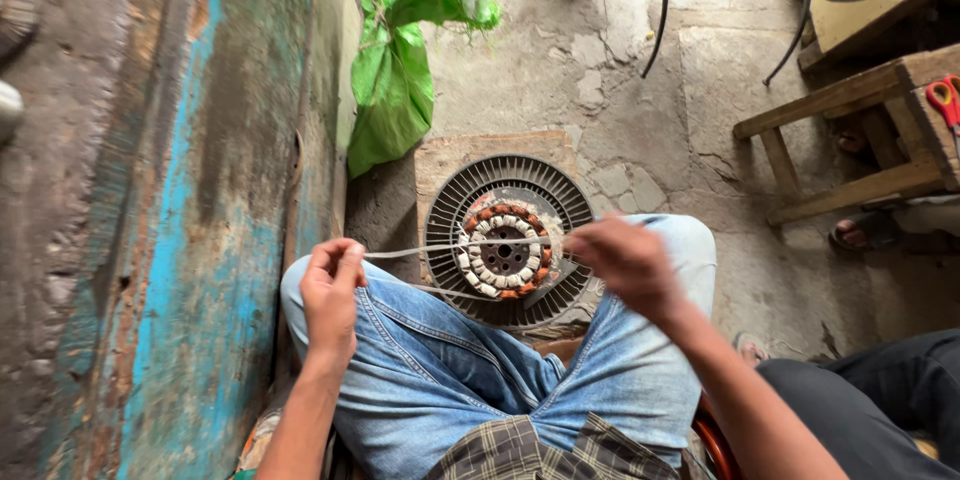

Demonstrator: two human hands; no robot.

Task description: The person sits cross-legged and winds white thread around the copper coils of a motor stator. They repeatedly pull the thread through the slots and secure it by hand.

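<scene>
The person sits with knees apart in blue jeans [440,370] beside a worn wall streaked with turquoise paint [200,240], so the round ribbed motor housing [455,210] lies on a low wooden block [440,155] on the cracked concrete floor [640,110] between the legs, within easy reach. In its centre sits the stator with copper windings [503,262], facing up where the coils can be seen. The left hand [330,295] and right hand [625,258] are each pinched shut on an end of a pale cord [440,249], pulled taut across the stator, seemingly kept straight by that tension.
</scene>
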